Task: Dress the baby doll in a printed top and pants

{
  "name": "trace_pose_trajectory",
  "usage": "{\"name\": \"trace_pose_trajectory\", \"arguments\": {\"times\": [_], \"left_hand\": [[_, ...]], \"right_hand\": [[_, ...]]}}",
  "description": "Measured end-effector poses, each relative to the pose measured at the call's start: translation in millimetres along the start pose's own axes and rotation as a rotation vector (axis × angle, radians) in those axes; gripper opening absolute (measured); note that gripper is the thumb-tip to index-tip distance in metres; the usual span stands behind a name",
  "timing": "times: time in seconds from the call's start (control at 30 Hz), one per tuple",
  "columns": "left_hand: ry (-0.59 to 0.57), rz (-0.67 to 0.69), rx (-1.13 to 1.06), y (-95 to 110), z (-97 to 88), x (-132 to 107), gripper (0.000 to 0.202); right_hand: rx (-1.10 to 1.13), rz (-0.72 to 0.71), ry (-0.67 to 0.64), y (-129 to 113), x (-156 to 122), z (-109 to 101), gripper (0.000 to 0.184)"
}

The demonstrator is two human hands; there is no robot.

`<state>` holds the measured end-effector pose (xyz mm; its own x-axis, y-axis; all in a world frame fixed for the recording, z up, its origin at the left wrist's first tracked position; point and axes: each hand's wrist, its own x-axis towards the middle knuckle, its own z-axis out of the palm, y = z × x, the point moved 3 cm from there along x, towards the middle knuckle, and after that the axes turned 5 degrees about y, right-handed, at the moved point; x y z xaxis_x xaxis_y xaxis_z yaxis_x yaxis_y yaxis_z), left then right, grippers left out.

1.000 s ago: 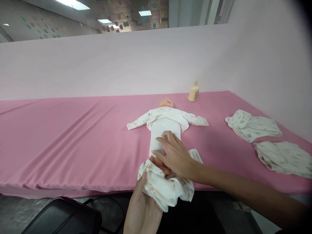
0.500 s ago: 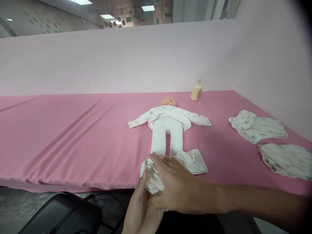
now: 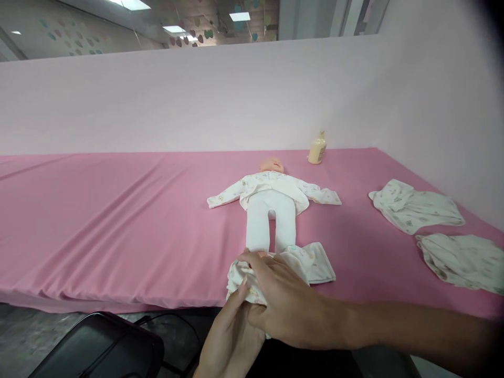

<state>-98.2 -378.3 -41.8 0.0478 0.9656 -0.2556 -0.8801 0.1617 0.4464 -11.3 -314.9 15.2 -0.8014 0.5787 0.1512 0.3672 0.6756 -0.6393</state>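
A baby doll (image 3: 271, 165) lies on its back, head toward the wall, in a white patterned top (image 3: 271, 181) with its sleeves spread and plain white leggings (image 3: 258, 223). At its feet, white printed baby pants (image 3: 315, 262) are bunched near the table's front edge. My left hand (image 3: 234, 331) is closed on the gathered cloth from below, thumb on top. Over it, my right hand (image 3: 281, 299) grips the same cloth beside the doll's foot. The fingers of both hands are partly hidden, and the foot shows only in part.
A pink sheet (image 3: 118, 226) covers the table. A cream pump bottle (image 3: 317, 148) stands at the back. Two folded white garments, one farther (image 3: 417, 207) and one nearer (image 3: 464, 260), lie at right. A black chair (image 3: 102, 346) stands below left.
My left thumb has moved slightly right and inward over the cloth. The bunched pant leg is pushed a little closer around the doll's foot. The doll lies as before.
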Motion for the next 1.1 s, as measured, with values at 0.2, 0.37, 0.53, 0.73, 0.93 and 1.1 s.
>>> {"name": "trace_pose_trajectory", "arguments": {"times": [0.2, 0.37, 0.53, 0.73, 0.93, 1.1], "left_hand": [[0.116, 0.038, 0.076, -10, -0.5, 0, 0.047], [0.143, 0.033, 0.089, -14, -1.4, -1, 0.049], [0.187, 0.006, 0.125, -16, -10.4, 1, 0.051], [0.24, 0.056, 0.176, -18, -8.8, 2, 0.06], [0.163, 0.123, 0.118, -13, 0.1, 1, 0.063], [0.082, 0.162, 0.099, -8, -9.2, 1, 0.05]], "right_hand": [[-0.513, -0.103, 0.217, 7, -18, 15, 0.06], [-0.832, -0.08, 0.239, 5, -23, 27, 0.026], [-0.807, -0.164, 0.143, 7, -24, 32, 0.028], [-0.53, -0.199, 0.071, 15, -24, 14, 0.045], [-0.037, -0.093, -0.056, 26, -10, -11, 0.055], [0.058, -0.092, -0.146, 34, 0, -17, 0.053]]}}
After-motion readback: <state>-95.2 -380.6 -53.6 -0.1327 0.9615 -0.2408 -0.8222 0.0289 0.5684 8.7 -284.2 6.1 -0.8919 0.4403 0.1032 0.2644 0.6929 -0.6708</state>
